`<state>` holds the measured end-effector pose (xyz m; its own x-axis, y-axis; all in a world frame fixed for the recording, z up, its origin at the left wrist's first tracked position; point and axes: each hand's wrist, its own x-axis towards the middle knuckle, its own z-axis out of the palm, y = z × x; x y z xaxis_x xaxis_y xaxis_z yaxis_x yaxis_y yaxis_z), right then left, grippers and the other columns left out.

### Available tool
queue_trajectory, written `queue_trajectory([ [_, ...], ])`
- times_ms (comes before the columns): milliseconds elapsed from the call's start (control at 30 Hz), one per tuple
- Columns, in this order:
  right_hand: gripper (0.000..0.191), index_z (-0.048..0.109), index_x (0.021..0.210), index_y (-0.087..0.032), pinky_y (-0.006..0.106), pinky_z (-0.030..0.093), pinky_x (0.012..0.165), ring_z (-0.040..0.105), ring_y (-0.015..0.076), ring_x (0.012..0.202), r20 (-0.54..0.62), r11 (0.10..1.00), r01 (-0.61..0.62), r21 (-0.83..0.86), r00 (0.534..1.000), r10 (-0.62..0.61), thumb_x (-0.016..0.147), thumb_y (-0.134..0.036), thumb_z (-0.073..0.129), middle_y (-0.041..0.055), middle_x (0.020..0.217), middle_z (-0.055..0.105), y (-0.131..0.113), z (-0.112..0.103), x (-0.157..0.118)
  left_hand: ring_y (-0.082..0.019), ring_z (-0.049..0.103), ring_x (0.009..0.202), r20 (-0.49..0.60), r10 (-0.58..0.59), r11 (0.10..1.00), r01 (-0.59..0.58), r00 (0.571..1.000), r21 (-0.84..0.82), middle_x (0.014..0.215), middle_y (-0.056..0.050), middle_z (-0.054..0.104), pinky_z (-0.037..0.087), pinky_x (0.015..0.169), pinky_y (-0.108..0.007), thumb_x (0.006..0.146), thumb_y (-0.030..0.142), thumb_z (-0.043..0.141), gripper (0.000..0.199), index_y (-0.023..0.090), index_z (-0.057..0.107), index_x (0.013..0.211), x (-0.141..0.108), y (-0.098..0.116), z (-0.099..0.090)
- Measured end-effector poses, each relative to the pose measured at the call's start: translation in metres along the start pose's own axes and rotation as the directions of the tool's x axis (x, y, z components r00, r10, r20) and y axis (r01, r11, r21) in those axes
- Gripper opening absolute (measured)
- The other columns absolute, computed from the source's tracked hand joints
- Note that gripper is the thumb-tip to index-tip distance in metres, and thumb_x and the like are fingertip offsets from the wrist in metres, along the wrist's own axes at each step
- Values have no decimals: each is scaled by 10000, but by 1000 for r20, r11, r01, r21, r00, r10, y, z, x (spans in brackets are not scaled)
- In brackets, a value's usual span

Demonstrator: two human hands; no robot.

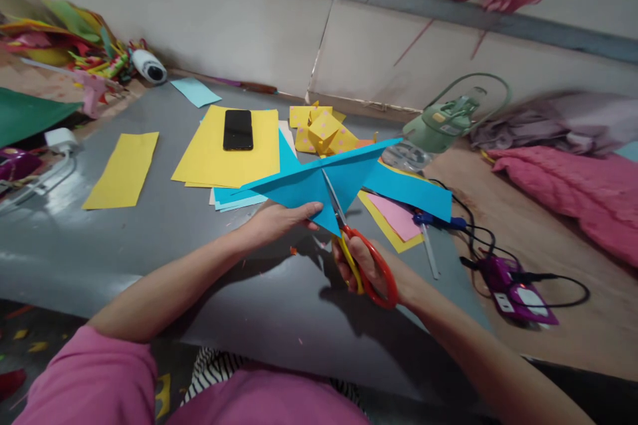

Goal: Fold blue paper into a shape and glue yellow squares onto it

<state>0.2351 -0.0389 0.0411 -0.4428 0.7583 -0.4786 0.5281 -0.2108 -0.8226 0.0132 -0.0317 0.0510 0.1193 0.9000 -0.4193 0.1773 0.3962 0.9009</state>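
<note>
My left hand [286,221] pinches the lower edge of a folded sheet of blue paper [294,186], thumb on top. The rest of its fingers are hidden behind the sheet. In my right hand [363,262] is a pair of scissors [385,279] with red and yellow handles, my fingers through the loops. Their blades point up and away and lie against the blue paper, which has a slit running up from its lower edge. The paper is raised above the grey table [279,309].
Yellow sheets [199,153] lie behind, with a black phone [238,130] on top. Polka-dot yellow paper shapes [323,129] stand at the back, near a green bottle [438,123]. To the right are a blue glue gun [438,220], cables and a purple power strip [518,292].
</note>
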Motion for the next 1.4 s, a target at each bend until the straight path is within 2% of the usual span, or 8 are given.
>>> queue_trajectory([
  [367, 771, 513, 811, -224, 284, 466, 484, 535, 126, 481, -14, 999, -50, 23, 999, 50, 718, -982, 403, -29, 590, 542, -11, 2, -3, -186, 593, 666, -1, 23, 999, -23, 1000, -29, 539, -15, 641, 444, 675, -313, 774, 674, 725, 462, 227, 813, 698, 0, 0, 0],
  [533, 803, 493, 757, -224, 274, 445, 433, 514, 118, 432, 1, 998, -60, 13, 998, 60, 660, -1018, 413, -34, 557, 523, -10, 2, -3, -156, 535, 591, -6, -3, 999, 2, 1000, -48, 507, -4, 611, 414, 650, -302, 823, 585, 731, 422, 184, 811, 719, 1, 2, 2],
  [733, 859, 510, 798, -217, 266, 458, 447, 532, 115, 447, -26, 1000, -20, 13, 999, 21, 630, -1048, 372, -36, 583, 536, -6, 1, -1, -143, 491, 557, 14, 9, 999, -9, 1000, -35, 505, -12, 621, 388, 637, -304, 851, 528, 724, 396, 154, 816, 756, 4, 1, 4],
  [967, 822, 516, 817, -216, 261, 481, 456, 543, 112, 463, 10, 996, -43, 78, 999, 42, 655, -1018, 435, -41, 595, 538, 6, -1, 2, -158, 522, 576, 40, 10, 999, -8, 999, -46, 501, -25, 626, 394, 653, -314, 841, 558, 717, 429, 147, 813, 764, 6, -4, 5],
  [1267, 810, 520, 814, -222, 273, 475, 463, 512, 106, 468, 8, 990, -30, 138, 1000, 29, 650, -1012, 459, -32, 620, 539, -2, 7, -4, -190, 596, 614, 57, 21, 989, -12, 998, -147, 492, -49, 637, 451, 710, -331, 884, 443, 714, 350, 145, 787, 715, 5, 0, 6],
  [1400, 786, 515, 820, -222, 262, 470, 455, 510, 101, 459, 13, 985, -31, 169, 999, 29, 677, -994, 469, -39, 613, 535, 5, 6, -3, -174, 568, 573, 68, -4, 990, 14, 998, -140, 500, -48, 645, 438, 673, -322, 876, 484, 718, 380, 140, 790, 732, 4, 0, 6],
])
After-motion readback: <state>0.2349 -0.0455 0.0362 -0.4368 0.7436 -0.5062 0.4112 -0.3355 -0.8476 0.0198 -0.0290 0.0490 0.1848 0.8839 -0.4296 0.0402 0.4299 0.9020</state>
